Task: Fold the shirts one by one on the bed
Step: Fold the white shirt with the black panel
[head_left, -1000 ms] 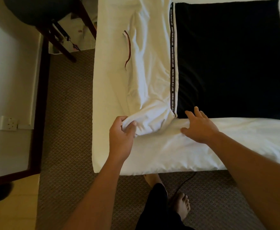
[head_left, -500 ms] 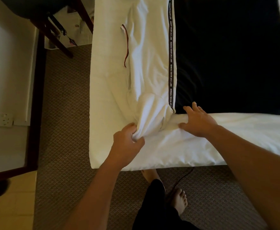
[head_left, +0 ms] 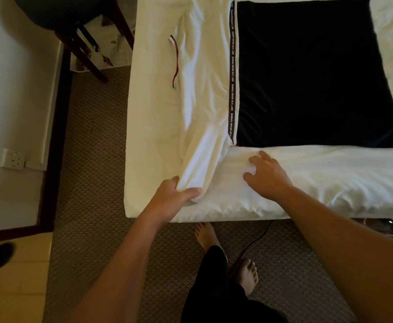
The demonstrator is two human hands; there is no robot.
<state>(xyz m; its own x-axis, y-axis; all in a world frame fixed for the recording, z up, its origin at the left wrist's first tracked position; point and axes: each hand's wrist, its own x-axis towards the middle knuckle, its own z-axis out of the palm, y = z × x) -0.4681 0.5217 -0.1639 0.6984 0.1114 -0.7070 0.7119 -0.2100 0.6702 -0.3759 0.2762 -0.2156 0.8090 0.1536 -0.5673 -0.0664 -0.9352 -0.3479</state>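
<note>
Shirt (head_left: pixel 204 94) sleeve end in left hand (head_left: pixel 174 194), beside right hand (head_left: pixel 266 176)

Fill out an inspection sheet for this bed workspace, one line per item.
Surface: bed with white sheet, wrinkled near the front edge.
Job's things: shirt, black body laid flat, white side panel with lettered tape; white sleeve bunched toward the bed edge.
Clutter: thin red strap lying on the white fabric.
Hands: left hand grips the sleeve end; right hand rests on the sheet, fingers spread, holding nothing.
Cables: dark cable on the carpet below the bed edge.
Surroundings: patterned carpet, wall socket, dark wooden chair, the person's bare feet.
</note>
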